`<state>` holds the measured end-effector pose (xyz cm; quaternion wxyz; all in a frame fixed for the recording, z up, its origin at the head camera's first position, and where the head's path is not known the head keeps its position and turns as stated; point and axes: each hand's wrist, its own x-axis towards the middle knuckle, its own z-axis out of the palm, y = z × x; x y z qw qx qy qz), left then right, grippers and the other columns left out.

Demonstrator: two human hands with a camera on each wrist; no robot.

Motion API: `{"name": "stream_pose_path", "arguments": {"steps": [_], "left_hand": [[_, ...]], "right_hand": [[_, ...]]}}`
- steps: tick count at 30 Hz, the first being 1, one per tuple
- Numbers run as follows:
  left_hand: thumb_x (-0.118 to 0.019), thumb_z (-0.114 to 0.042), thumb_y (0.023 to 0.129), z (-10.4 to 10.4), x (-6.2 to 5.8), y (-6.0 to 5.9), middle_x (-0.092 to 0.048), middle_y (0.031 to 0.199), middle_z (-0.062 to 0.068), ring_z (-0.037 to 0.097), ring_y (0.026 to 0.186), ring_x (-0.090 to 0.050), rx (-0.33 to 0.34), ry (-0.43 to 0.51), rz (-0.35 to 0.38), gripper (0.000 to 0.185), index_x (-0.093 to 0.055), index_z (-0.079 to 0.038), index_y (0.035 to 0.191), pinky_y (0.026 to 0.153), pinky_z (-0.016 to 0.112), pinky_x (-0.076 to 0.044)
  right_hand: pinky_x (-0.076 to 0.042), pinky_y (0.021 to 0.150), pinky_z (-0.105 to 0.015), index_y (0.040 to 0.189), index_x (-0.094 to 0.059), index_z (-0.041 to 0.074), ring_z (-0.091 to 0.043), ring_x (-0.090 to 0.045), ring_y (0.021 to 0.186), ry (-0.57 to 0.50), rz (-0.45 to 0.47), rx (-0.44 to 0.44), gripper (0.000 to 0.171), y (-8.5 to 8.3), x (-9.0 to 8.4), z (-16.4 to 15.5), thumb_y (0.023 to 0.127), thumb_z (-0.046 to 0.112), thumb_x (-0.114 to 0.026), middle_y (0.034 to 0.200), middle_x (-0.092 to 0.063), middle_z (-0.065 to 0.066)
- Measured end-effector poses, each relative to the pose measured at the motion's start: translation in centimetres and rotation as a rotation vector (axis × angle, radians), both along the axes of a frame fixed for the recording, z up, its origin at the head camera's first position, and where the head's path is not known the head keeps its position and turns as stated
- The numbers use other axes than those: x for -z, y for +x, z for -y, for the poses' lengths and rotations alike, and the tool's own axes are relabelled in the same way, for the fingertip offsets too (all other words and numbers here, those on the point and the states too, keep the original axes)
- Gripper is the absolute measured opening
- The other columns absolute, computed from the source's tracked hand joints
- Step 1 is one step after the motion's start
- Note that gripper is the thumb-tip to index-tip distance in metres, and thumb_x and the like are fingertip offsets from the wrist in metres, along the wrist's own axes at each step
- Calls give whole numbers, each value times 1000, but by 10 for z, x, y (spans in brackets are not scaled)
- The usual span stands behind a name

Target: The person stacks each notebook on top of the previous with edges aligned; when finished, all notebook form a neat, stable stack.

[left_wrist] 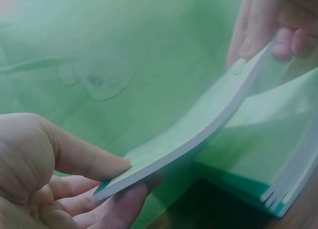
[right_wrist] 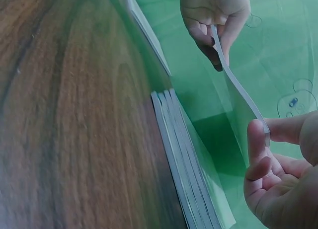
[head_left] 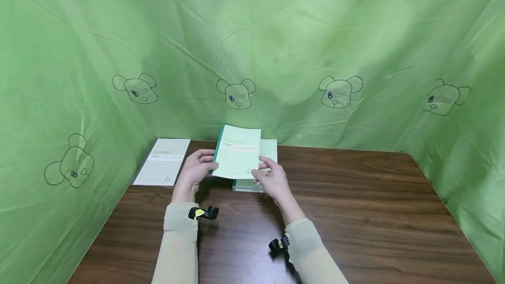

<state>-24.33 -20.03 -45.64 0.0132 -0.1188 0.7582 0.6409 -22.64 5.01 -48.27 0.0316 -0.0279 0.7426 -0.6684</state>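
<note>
- The person's left hand (head_left: 196,168), left of the stack, pinches the green-spined edge of a notebook (head_left: 238,150).
- The right hand (head_left: 273,179) pinches that notebook's opposite lower corner.
- The notebook bows slightly, held above the stack of notebooks (head_left: 269,147).
- White pad (head_left: 161,168): left of the stack.
- Wooden table (head_left: 355,209): beneath the stack.
- Green curtain (head_left: 284,56): behind it.

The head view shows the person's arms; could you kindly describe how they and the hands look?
The left sleeve and right sleeve are long and pale cream. The left one bears a small black device with a yellow marking at its wrist; the right one bears a second black device. The left hand and right hand are bare, without gloves.
</note>
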Motion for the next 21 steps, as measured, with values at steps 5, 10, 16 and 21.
{"name": "stream_pose_path", "arguments": {"steps": [5, 10, 16, 21], "left_hand": [[-70, 8, 96, -18, 1, -1, -70, 129, 23, 26, 100, -67, 6, -11, -27, 49, -61, 2, 144, 78, 36, -54], [-69, 10, 95, -39, 5, -2, -70, 129, 24, 34, 111, -65, 14, -32, -41, 48, -61, 3, 142, 89, 44, -57], [-72, 10, 93, -54, 13, -4, -71, 126, 21, 35, 114, -63, 8, -63, -36, 47, -63, -1, 138, 89, 43, -56], [-73, 7, 93, -61, 17, -4, -71, 125, 20, 35, 113, -63, 18, -94, -35, 47, -63, -2, 138, 86, 39, -55]], "right_hand": [[-43, 55, -20, 155, -57, 0, -29, -79, 83, -13, 7, 18, 59, -1, 1, -14, 100, 3, -76, 121, -64, -18], [-43, 55, -20, 155, -58, 0, -28, -77, 82, -16, 8, 46, 59, -1, 5, -28, 99, 1, -76, 120, -64, -18], [-51, 59, -24, 155, -57, -1, -23, -75, 78, -4, 23, 48, 58, 0, 10, -44, 100, 1, -75, 121, -64, -19], [-51, 56, -27, 154, -57, -2, -24, -74, 78, 10, 13, 48, 58, -3, 14, -52, 99, -1, -75, 118, -67, -18]]}}
